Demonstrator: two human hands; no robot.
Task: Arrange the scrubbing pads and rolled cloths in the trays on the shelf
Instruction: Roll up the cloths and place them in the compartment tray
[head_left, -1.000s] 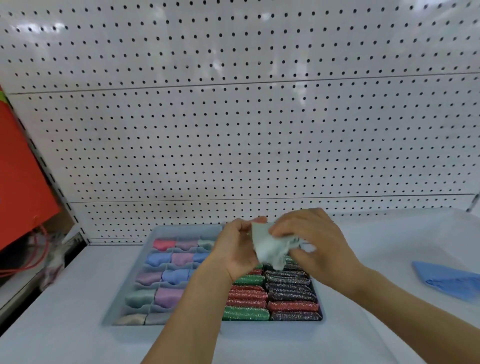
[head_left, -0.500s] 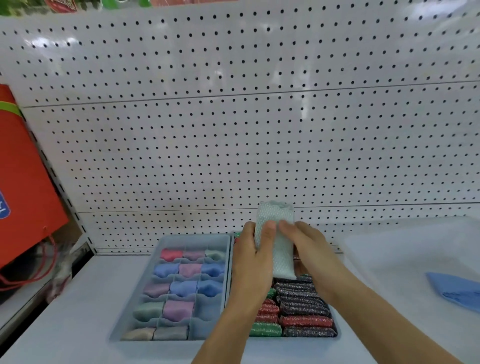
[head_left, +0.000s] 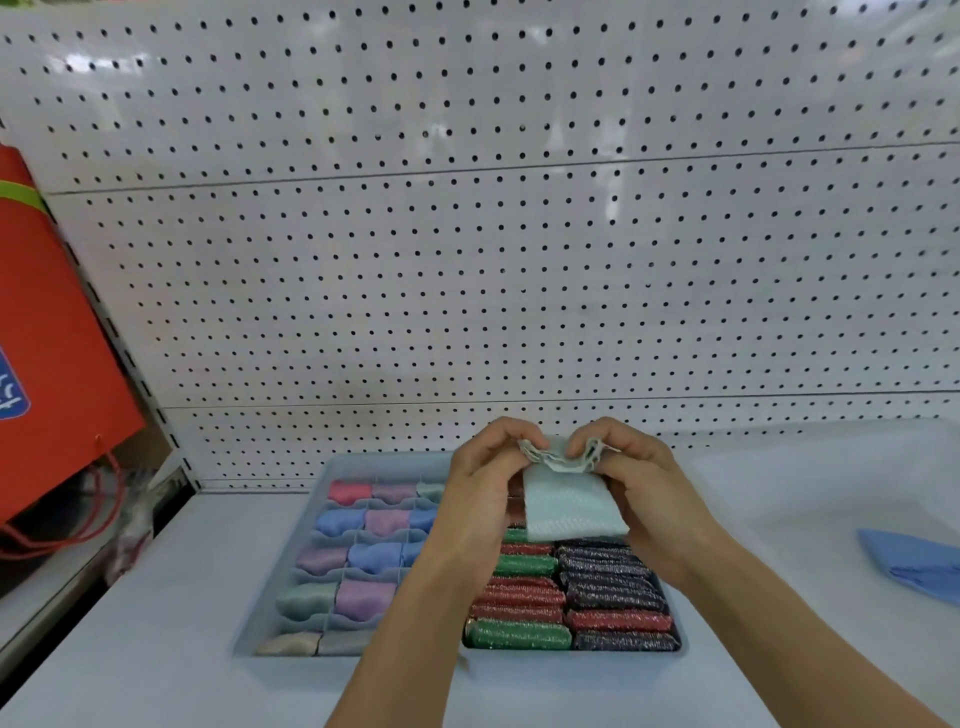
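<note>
A pale mint cloth (head_left: 569, 506) hangs between both hands above the trays, its top edge bunched into a roll. My left hand (head_left: 485, 486) pinches the left end of that roll and my right hand (head_left: 636, 486) pinches the right end. Below them a grey divided tray (head_left: 311, 525) holds rolled cloths (head_left: 363, 525) in pink, blue, purple and green. A second tray (head_left: 683, 642) beside it on the right is packed with glittery scrubbing pads (head_left: 613, 597) in green, red and dark purple.
Both trays sit on a white shelf (head_left: 156, 649) backed by a white pegboard (head_left: 493, 260). A loose blue cloth (head_left: 919, 569) lies at the right edge. An orange panel (head_left: 57, 338) and red cord (head_left: 93, 519) stand at the left.
The mint cloth stood upright in my fingers half a second ago; now its top is rolled down and both hands pinch the roll's ends. The view has tilted slightly.
</note>
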